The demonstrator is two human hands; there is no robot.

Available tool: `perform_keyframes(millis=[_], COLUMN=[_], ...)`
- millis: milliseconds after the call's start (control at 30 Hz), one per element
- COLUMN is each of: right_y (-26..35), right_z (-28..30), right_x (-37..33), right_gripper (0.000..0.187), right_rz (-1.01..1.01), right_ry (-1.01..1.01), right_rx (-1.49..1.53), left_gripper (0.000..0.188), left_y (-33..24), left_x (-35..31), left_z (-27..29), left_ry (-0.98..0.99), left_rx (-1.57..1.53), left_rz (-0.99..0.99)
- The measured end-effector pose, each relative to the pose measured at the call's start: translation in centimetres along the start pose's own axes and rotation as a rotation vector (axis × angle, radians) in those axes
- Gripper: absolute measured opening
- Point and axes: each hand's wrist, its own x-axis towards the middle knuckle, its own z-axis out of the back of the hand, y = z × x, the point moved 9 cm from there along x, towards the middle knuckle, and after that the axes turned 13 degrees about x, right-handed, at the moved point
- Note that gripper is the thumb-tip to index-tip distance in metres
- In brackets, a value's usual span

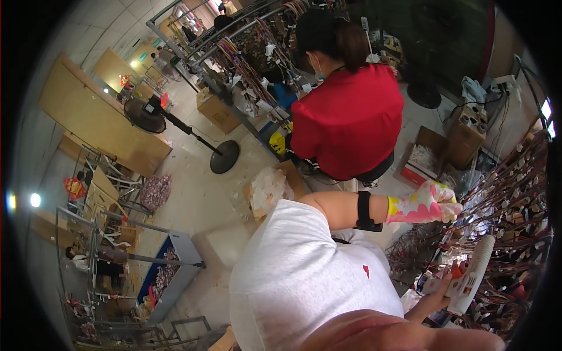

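Workshop floor (196,196), right hand (434,301) holding white device (477,266), markings (470,282) unreadable

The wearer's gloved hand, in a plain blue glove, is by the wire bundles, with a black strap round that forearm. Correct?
Not plain blue: the head view shows a pink, yellow and white glove. The gloved hand is by the wire bundles, black strap round that forearm.

At three o'clock, the glove (422,205) is blotched pink, white and yellow; at four, the handheld device (473,276) is white; at two, the co-worker's shirt (354,123) is plain red.
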Motion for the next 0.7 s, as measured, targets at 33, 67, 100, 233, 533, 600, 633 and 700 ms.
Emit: perform_keyframes(millis=[33,67,100,233,533,600,633,700], right_y=[-0.1,-0.2,-0.2,0.8,-0.2,-0.3,0.4,-1.7], right_z=[0.1,0.1,0.2,-0.5,4.4,4.6,2.8,3.4], right_x=[-0.1,-0.2,-0.2,-1.2,-2.8,-4.9,-5.0,-5.4], right_gripper=[0.052,0.051,0.050,0.048,0.046,0.050,0.054,0.062], right_rz=[0.009,0.018,0.026,0.016,0.056,-0.149,-0.132,-0.176], right_ry=[-0.001,-0.001,-0.005,-0.057,-0.203,-0.332,-0.241,-0.172], right_rx=[-0.002,-0.004,-0.007,0.019,-0.106,-0.201,-0.212,0.089], left_gripper=[0.031,0.031,0.032,0.023,0.009,0.009,0.009,0.011], left_y=[-0.9,-1.2,-4.4,-11.3,-22.4,-22.4,-22.8,-24.2], left_x=[0.8,0.8,0.0,-2.9,-10.3,-5.2,-4.3,-3.5], left_z=[0.6,1.1,2.4,5.3,6.1,3.7,2.2,-0.5], left_ry=[-0.100,-0.098,-0.168,-0.411,-0.276,-0.125,-0.053,0.083], left_rx=[-0.036,-0.035,0.164,0.581,0.226,0.098,0.050,-0.059], left_rz=[-0.243,-0.245,-0.330,-0.632,-1.304,-1.263,-1.252,-1.240])
